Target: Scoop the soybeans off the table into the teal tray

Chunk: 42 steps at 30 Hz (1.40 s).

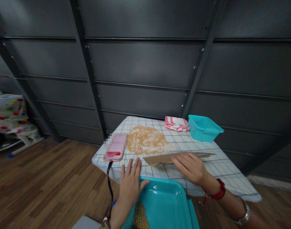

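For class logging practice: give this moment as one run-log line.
left hand: touching teal tray rim | right hand: on cardboard strip | beans: piled on table

Tablecloth [207, 165]: white, crossed by a thin dark grid.
Grain heap [146, 140]: yellow-tan, flecked with white.
Cardboard strip [164, 158]: plain brown.
Tray [169, 203]: glossy teal, the one nearest you, with yellow grains in its corner.
Tub [204, 128]: the same teal.
Folded cloth [176, 123]: pink and white stripes.
Wristband [219, 192]: yours, red.
Wall [145, 63]: dark grey.
Floor [52, 178]: brown wood grain.
Cover [9, 111]: to your left, white with red, yellow, green and blue dots.
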Tool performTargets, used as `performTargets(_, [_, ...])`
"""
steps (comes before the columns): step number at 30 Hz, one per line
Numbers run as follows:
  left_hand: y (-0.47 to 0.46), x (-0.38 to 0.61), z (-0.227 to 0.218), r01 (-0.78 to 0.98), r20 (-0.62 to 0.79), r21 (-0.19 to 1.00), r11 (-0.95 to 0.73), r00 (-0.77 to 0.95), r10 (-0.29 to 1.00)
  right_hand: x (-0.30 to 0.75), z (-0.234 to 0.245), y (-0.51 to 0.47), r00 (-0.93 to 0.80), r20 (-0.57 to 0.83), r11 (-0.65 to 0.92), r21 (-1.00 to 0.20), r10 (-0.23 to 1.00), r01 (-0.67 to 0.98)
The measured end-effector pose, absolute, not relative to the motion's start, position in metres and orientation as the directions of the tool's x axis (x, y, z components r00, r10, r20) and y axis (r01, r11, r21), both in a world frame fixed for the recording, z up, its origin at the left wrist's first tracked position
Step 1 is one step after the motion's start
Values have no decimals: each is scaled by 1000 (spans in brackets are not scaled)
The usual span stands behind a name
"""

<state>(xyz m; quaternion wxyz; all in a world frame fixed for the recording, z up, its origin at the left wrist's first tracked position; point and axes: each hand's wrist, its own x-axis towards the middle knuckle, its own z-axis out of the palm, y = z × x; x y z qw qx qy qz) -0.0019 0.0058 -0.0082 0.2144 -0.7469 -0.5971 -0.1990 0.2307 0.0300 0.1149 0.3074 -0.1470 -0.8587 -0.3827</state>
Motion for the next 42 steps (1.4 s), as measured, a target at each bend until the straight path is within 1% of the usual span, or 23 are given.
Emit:
performTargets(4, [6,-3,-10,979,557,-74,-188,197,807,235,114,45,-755,656,640,570,24,516])
performTargets(8, [7,-3,-12,980,554,-69,-188,194,809,247,118,53,-723,691,654,534,28,536])
performTargets(10, [7,-2,-12,980,550,-65,-186,191,813,252,121,53,-722,692,683,522,10,510])
performTargets(13, [6,-2,-11,981,544,-60,-187,189,818,255,121,53,-755,655,732,518,-8,442])
performTargets(16, [6,-2,-10,979,541,-63,-193,196,818,256,116,54,-767,641,739,523,-13,424])
performTargets(22, [5,-1,-8,979,533,-71,-192,200,822,274,107,76,-726,687,701,532,-29,476])
performTargets(24, [6,-1,-8,979,529,-67,-194,200,825,282,110,88,-664,747,670,509,-31,541])
performTargets(26, [6,-1,-9,980,522,-63,-190,195,830,288,113,102,-579,815,635,458,-21,622])
performTargets(29, [6,0,-8,980,512,-67,-187,194,837,291,116,122,-531,847,610,427,-13,667])
performTargets(32, [7,1,-8,978,512,-77,-192,204,835,291,113,133,-529,848,598,424,1,680])
performTargets(37, [8,2,-10,977,535,-89,-193,210,818,291,103,130,-585,811,608,460,9,647])
performTargets(42, [8,2,-11,974,559,-112,-196,225,798,288,98,130,-590,807,596,470,9,651])
